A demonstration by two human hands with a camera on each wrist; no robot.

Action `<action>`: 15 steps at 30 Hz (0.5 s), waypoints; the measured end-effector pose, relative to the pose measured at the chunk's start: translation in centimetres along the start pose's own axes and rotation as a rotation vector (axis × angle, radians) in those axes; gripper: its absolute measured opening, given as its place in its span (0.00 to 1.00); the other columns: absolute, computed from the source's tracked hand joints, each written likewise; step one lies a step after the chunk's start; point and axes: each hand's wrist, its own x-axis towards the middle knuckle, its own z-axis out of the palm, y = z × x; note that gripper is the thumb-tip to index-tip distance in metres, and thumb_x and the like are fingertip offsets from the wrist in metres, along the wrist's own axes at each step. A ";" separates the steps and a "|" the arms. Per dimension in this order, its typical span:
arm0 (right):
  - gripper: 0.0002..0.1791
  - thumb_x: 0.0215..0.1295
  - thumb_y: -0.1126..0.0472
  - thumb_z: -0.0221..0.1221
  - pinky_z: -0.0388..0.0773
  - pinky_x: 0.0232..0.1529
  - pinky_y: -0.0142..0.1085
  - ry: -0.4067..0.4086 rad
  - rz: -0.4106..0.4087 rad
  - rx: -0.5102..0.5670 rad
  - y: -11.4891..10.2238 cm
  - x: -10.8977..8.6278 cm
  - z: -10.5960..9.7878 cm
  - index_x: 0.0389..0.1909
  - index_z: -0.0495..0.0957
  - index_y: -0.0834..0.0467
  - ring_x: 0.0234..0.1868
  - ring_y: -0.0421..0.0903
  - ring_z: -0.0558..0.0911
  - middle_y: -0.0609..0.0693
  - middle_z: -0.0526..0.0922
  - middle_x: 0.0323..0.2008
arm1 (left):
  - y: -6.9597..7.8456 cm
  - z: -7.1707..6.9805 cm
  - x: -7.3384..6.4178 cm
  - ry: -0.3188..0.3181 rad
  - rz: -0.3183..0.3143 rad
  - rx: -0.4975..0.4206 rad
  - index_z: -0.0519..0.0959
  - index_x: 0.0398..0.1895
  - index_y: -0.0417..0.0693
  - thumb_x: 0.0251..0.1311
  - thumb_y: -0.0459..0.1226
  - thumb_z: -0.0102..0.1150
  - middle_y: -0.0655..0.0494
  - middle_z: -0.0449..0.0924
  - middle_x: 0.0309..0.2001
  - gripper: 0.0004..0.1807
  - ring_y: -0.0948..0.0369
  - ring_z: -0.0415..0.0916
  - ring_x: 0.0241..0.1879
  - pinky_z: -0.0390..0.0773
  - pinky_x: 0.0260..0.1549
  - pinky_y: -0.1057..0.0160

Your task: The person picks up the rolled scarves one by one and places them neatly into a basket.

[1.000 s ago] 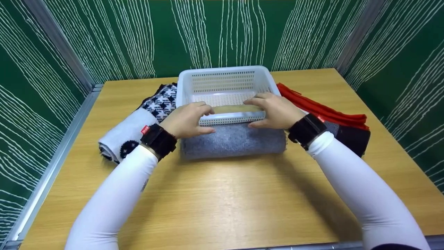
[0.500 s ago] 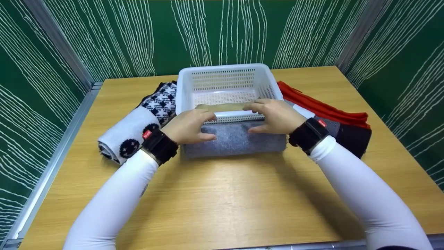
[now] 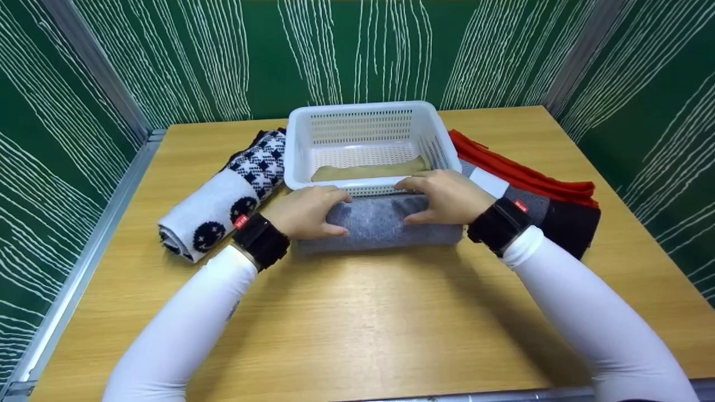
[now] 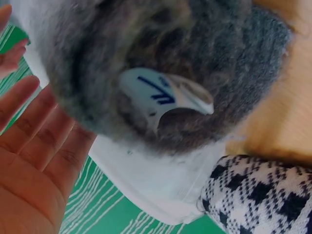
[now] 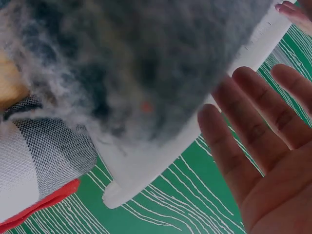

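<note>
A fuzzy grey rolled-up cloth (image 3: 380, 237) lies crosswise on the table against the front of a white perforated basket (image 3: 357, 109). My left hand (image 3: 307, 212) is over its left part, fingers on the far side and thumb on the near side. Mirroring that, my right hand (image 3: 449, 198) spans the right part. The fingers look straight and spread along the roll in both wrist views. At the roll's left end, a white label (image 4: 146, 90) with blue print sticks out of the coil. Inside the basket lies a tan cloth (image 3: 368, 171) along the front wall.
Left of the basket lies a white and black patterned roll (image 3: 206, 206) with houndstooth and dark round motifs. A folded red cloth (image 3: 525, 170) and a grey, white and black folded cloth (image 3: 570, 223) lie to the right. Green white-streaked walls (image 3: 385, 50) enclose the wooden table (image 3: 357, 324).
Both hands have drawn back from over the basket's front rim and come down around the grey roll. More of the tan cloth in the basket shows now.
</note>
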 end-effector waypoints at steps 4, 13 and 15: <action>0.39 0.56 0.47 0.82 0.84 0.64 0.61 -0.031 0.021 -0.005 0.0 -0.2 0.1 0.67 0.83 0.59 0.61 0.62 0.88 0.60 0.88 0.62 | 0.0 0.3 0.1 -0.034 -0.007 0.014 0.79 0.68 0.43 0.64 0.52 0.77 0.45 0.84 0.66 0.35 0.48 0.83 0.64 0.80 0.70 0.47; 0.44 0.54 0.47 0.83 0.84 0.64 0.59 -0.092 0.024 0.019 0.3 -0.7 1.0 0.71 0.80 0.58 0.60 0.61 0.88 0.60 0.87 0.63 | -0.1 1.3 0.6 -0.095 -0.035 0.038 0.74 0.75 0.41 0.62 0.51 0.78 0.43 0.77 0.73 0.43 0.45 0.76 0.73 0.72 0.77 0.47; 0.45 0.53 0.47 0.83 0.83 0.65 0.59 -0.104 0.034 0.024 0.4 -0.7 1.2 0.71 0.80 0.57 0.60 0.61 0.88 0.60 0.86 0.65 | -0.1 1.4 0.6 -0.105 -0.049 0.036 0.72 0.77 0.42 0.62 0.52 0.78 0.44 0.76 0.75 0.45 0.45 0.74 0.74 0.70 0.79 0.47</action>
